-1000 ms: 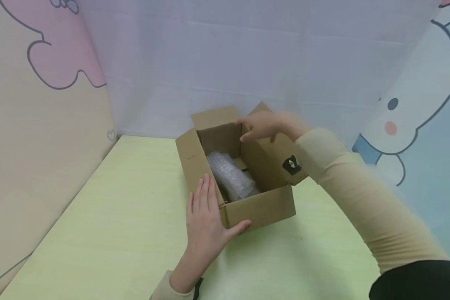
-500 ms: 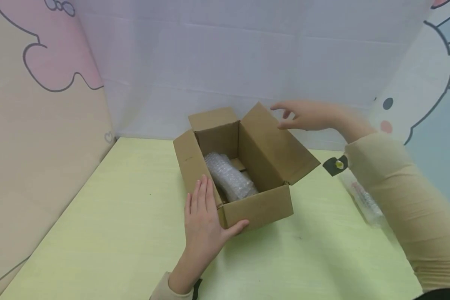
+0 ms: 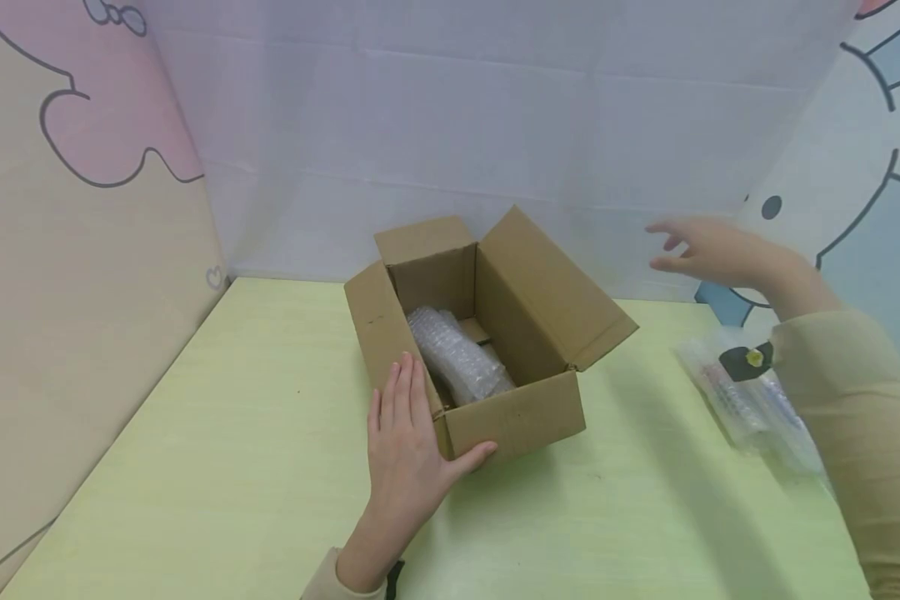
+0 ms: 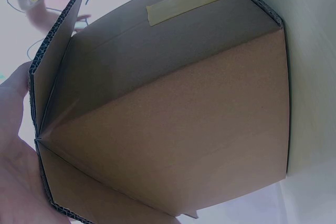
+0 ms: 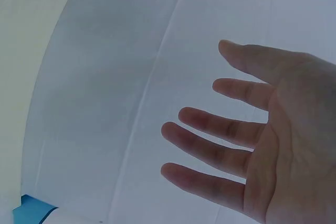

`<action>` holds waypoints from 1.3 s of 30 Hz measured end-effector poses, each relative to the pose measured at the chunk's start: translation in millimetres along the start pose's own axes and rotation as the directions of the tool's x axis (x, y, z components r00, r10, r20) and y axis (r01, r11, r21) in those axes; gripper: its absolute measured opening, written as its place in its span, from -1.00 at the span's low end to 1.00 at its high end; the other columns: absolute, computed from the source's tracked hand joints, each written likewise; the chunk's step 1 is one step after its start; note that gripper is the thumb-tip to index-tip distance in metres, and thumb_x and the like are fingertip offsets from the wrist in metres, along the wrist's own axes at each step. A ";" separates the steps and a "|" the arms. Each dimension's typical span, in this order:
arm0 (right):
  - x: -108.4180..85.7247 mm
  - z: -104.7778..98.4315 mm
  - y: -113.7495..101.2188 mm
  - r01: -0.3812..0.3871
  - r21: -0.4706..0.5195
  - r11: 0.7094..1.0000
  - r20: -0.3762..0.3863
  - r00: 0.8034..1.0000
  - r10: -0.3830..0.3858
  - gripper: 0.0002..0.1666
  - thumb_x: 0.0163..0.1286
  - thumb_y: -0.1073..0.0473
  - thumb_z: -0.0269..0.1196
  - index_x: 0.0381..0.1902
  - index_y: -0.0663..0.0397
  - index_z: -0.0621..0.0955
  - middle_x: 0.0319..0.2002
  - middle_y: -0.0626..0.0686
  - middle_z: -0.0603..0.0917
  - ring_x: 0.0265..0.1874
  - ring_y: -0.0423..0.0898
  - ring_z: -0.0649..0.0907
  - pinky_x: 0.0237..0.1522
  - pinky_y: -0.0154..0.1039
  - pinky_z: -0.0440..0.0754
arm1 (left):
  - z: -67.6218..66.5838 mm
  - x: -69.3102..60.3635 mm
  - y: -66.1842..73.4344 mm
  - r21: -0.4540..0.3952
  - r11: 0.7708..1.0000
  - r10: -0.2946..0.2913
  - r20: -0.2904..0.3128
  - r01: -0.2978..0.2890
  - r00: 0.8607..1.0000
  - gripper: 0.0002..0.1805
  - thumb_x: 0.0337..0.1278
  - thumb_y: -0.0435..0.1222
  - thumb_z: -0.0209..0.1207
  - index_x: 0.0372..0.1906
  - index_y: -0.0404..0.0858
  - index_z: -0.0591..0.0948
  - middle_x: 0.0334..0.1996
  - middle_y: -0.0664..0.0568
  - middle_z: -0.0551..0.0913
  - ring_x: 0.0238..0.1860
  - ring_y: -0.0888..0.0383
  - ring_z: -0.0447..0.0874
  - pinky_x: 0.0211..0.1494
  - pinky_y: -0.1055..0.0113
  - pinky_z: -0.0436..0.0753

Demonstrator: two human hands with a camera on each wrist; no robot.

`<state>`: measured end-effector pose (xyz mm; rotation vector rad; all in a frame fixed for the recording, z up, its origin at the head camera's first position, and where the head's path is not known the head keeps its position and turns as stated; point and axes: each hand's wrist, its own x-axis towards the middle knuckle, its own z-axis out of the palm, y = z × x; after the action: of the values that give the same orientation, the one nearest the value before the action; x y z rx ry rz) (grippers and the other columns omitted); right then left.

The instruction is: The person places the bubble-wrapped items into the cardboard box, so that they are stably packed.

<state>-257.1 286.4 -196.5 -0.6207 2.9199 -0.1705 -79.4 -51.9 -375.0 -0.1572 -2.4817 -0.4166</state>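
The right hand [image 3: 720, 248] has moved away from the box [image 3: 525, 415], fingers apart and holding nothing, so the bubble wrap [image 3: 459, 354] lies untouched inside while the left hand [image 3: 405, 458] rests straight-fingered on the box.

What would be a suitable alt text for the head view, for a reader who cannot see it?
An open cardboard box with a bubble-wrapped bundle inside sits on a pale green table, a person's left hand resting against its near corner. The empty right hand hangs in the air; clear plastic packages lie at the right.
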 end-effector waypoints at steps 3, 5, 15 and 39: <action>-7.5 9.8 20.8 -0.059 -0.032 0.998 0.006 0.998 0.059 -0.26 0.47 0.04 0.09 0.42 0.33 0.16 0.18 0.51 0.44 0.12 0.43 0.49 0.09 0.40 0.40 | 0.2 -0.2 -0.1 0.000 1.000 0.000 0.005 0.000 1.000 0.37 -0.45 0.42 0.32 0.42 -0.45 0.20 0.45 -0.25 0.23 0.46 -0.14 0.22 0.40 -0.15 0.31; -12.6 17.0 34.3 -0.091 -0.065 0.994 0.008 0.996 0.091 -0.27 0.46 0.03 0.08 0.41 0.34 0.17 0.16 0.52 0.46 0.10 0.44 0.49 0.09 0.42 0.35 | 0.4 -0.3 -0.3 0.002 1.000 0.001 0.010 -0.001 1.000 0.37 -0.44 0.43 0.31 0.42 -0.45 0.20 0.46 -0.25 0.23 0.46 -0.14 0.21 0.41 -0.15 0.30; -35.1 52.0 78.1 -0.153 -0.030 0.988 0.061 0.986 0.155 -0.25 0.49 0.07 0.03 0.33 0.63 0.14 0.14 0.66 0.37 0.11 0.55 0.43 0.08 0.40 0.41 | 0.2 -0.4 -1.9 0.001 1.000 -0.003 0.021 0.003 1.000 0.37 -0.43 0.43 0.31 0.43 -0.44 0.19 0.46 -0.24 0.23 0.46 -0.13 0.21 0.42 -0.13 0.30; -75.6 118.4 149.6 -0.264 0.000 0.964 0.111 0.959 0.263 -0.17 0.50 -0.06 0.01 0.27 0.67 0.15 0.22 0.69 0.19 0.17 0.64 0.25 0.16 0.49 0.21 | 0.5 0.2 -4.5 -0.014 1.000 0.014 -0.017 -0.015 1.000 0.38 -0.46 0.43 0.33 0.42 -0.45 0.21 0.45 -0.25 0.25 0.46 -0.14 0.22 0.40 -0.14 0.32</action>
<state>-227.6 443.9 -324.7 -0.2251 2.8540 -0.1217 -80.9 -56.0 -376.5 -0.1767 -2.4598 -0.4281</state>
